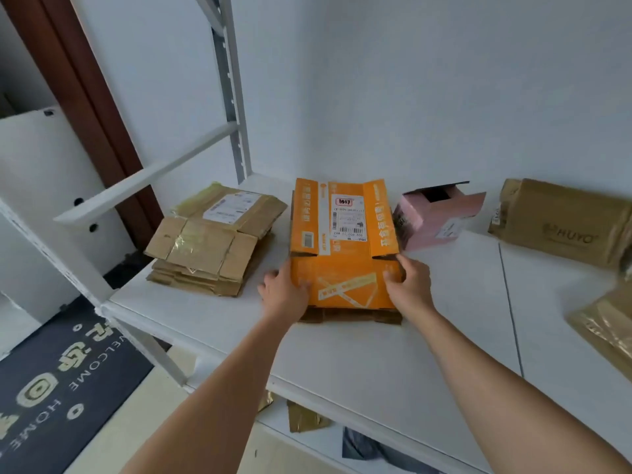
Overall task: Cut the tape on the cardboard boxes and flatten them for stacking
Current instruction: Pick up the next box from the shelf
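Observation:
An orange cardboard box [343,248] with a white shipping label lies flattened on the white shelf [359,357], its flaps spread toward the wall. My left hand [285,294] grips its near left edge, thumb on top. My right hand [410,282] grips the near right edge by a flap notch. A brown flattened piece shows under the orange box's near edge. To the left lies a stack of flattened brown boxes [212,241].
A pink box [437,217] with an open top stands right of the orange one. A taped brown box [561,220] lies at the far right, another brown package [608,326] at the right edge. A white rack post [232,97] rises behind the stack. A dark doormat [58,391] covers the floor below left.

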`<state>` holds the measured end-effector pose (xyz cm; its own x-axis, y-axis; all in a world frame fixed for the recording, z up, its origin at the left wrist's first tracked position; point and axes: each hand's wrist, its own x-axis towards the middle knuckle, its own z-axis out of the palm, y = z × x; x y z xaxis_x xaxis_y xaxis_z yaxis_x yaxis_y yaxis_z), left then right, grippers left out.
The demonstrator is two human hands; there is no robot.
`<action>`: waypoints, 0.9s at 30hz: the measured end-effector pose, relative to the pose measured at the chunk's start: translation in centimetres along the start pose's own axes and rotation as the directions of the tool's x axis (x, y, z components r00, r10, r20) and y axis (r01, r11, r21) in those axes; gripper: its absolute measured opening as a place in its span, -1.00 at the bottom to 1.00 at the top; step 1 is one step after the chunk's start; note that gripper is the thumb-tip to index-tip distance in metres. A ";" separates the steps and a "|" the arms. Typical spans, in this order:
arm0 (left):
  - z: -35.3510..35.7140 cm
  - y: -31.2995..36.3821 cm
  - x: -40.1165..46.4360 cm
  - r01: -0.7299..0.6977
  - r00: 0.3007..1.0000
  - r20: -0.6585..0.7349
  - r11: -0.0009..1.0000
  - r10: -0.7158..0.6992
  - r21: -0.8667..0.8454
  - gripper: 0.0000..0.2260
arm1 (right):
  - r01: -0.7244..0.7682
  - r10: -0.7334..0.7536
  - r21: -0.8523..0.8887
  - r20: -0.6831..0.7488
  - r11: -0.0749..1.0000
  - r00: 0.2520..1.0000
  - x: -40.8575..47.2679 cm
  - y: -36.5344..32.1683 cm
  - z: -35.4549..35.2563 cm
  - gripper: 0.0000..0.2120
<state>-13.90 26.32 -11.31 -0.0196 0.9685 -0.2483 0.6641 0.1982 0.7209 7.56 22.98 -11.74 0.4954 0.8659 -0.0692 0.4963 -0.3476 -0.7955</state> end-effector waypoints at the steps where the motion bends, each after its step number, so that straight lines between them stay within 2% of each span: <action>1: 0.2 -0.2 0.1 -0.046 0.998 0.027 0.992 0.050 -0.118 -0.58 | 0.001 -0.001 0.028 0.007 1.000 1.000 -0.4 0.4 0.2 -0.60; 3: 0.0 -0.4 0.1 -0.088 0.994 0.034 0.962 0.100 -0.260 -0.71 | -0.024 0.021 0.084 0.038 0.996 0.999 -1.3 0.4 0.3 -0.61; 5: -0.8 -0.2 0.6 -0.066 0.997 0.027 0.963 0.076 -0.261 -0.77 | -0.063 0.061 0.098 0.021 0.993 0.998 -2.4 0.0 0.5 -0.60; 9: -2.2 -0.2 2.1 0.007 1.000 0.003 0.994 -0.007 0.106 -0.54 | -0.060 0.067 0.124 -0.055 0.991 0.996 -6.0 -0.3 2.8 -0.70; 11: -2.0 0.0 1.9 0.004 1.000 -0.013 0.948 0.001 0.318 -0.45 | -0.013 0.022 0.075 -0.108 0.997 0.994 -7.1 -0.3 3.7 -0.60; 12: -1.7 0.1 1.5 -0.041 0.997 -0.045 0.909 0.066 0.415 -0.46 | -0.002 0.003 0.007 -0.142 1.000 0.990 -7.2 -0.4 3.8 -0.48; 14: -1.3 0.1 0.6 -0.178 0.951 -0.112 0.805 0.289 0.565 -0.54 | 0.039 -0.073 -0.182 -0.186 0.982 0.980 -6.9 -1.0 3.4 -0.24; 16: -1.1 0.1 0.3 -0.281 0.874 -0.126 0.700 0.469 0.656 -0.56 | 0.192 -0.252 -0.396 -0.103 0.898 0.962 -5.9 -1.4 2.9 -0.11; 17: -1.0 0.2 0.4 -0.332 0.841 -0.103 0.658 0.531 0.676 -0.51 | 0.270 -0.314 -0.483 -0.010 0.833 0.950 -5.3 -1.5 2.7 -0.11; 19: -0.6 0.0 0.7 -0.456 0.805 0.012 0.607 0.593 0.651 -0.41 | 0.366 -0.339 -0.589 0.160 0.721 0.927 -4.0 -1.0 2.3 -0.21; 21: -0.3 -0.7 1.1 -0.499 0.838 0.099 0.680 0.537 0.537 -0.43 | 0.396 -0.299 -0.629 0.260 0.669 0.918 -3.2 0.0 2.2 -0.34; 23: -0.1 -2.0 1.6 -0.458 0.885 0.171 0.743 0.433 0.488 -0.44 | 0.398 -0.244 -0.615 0.321 0.681 0.915 -2.9 1.0 2.4 -0.41; 27: 0.4 -2.8 2.3 -0.409 0.912 0.249 0.709 0.325 0.575 -0.38 | 0.385 -0.156 -0.585 0.404 0.714 0.902 -2.5 1.5 2.5 -0.43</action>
<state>-15.49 27.91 -14.10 0.3842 0.9104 -0.1535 0.9081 -0.3427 0.2407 5.33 21.19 -14.29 0.0815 0.9800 -0.1815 0.9621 -0.1249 -0.2424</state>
